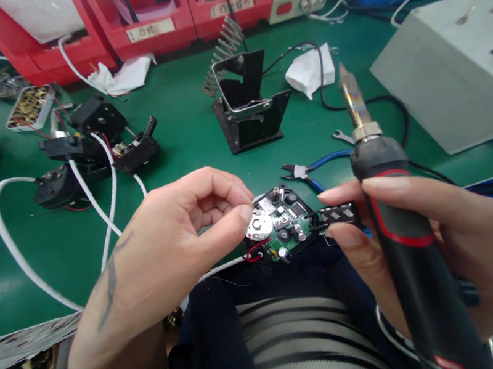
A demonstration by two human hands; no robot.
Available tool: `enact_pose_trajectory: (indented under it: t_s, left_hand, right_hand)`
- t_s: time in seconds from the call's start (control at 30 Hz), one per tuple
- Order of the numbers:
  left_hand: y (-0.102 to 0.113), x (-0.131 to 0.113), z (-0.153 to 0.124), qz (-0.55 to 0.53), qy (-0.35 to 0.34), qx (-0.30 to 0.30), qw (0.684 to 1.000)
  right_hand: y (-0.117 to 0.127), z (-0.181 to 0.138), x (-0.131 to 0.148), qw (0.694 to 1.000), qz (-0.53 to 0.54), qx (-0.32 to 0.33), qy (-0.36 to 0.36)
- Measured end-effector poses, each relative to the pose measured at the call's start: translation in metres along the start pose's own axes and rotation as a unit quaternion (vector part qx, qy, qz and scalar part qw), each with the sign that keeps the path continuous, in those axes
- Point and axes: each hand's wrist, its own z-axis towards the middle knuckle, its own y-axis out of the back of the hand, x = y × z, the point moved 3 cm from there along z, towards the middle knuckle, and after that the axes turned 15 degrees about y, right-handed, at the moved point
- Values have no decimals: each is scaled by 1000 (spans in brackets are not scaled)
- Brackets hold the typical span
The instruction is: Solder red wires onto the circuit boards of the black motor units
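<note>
A small black housing with a green circuit board (291, 241) inside is held above my lap, close to the table's front edge. It carries a round silver disc (260, 224), several components and red wires. My left hand (192, 230) pinches with thumb and forefinger at the housing's left edge; the exact contact is partly hidden. My right hand (461, 238) is wrapped round a black and red soldering iron (405, 228), its tip pointing up and away from the board. Between that hand's thumb and fingers is also a narrow black part (338, 215) at the housing's right side.
Blue-handled cutters (303, 170) and a wrench (342, 137) lie beyond the board. Behind them stands a soldering iron stand (253, 108). Black units (98, 133) with white cables sit left, near a tray of brass parts (31, 107). A grey box (448, 71) is right; red bins (146, 25) line the back.
</note>
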Motion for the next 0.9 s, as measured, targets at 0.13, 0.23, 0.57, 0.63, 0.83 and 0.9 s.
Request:
enact_pose_trajectory:
  t_s: [0.13, 0.23, 0.57, 0.63, 0.83, 0.9]
  left_hand:
    - [-1, 0, 2, -36, 5, 13, 999]
    - [1, 3, -1, -16, -2, -25, 1000]
    - [8, 25, -39, 5, 7, -67, 998]
    - [7, 24, -42, -14, -2, -95, 995]
    - [-4, 15, -34, 33, -99, -79, 991]
    - [-5, 15, -31, 42, -114, -73, 990]
  right_hand:
    - [-2, 1, 0, 999, -7, -34, -25]
    - [-7, 2, 0, 996, 7, -69, -60]
    - [0, 2, -4, 999, 7, -34, -2]
    - [1, 1, -4, 1000, -6, -2, 27]
    - [2, 1, -2, 999, -7, -53, 0]
    - [3, 0, 1, 998, -1, -57, -7]
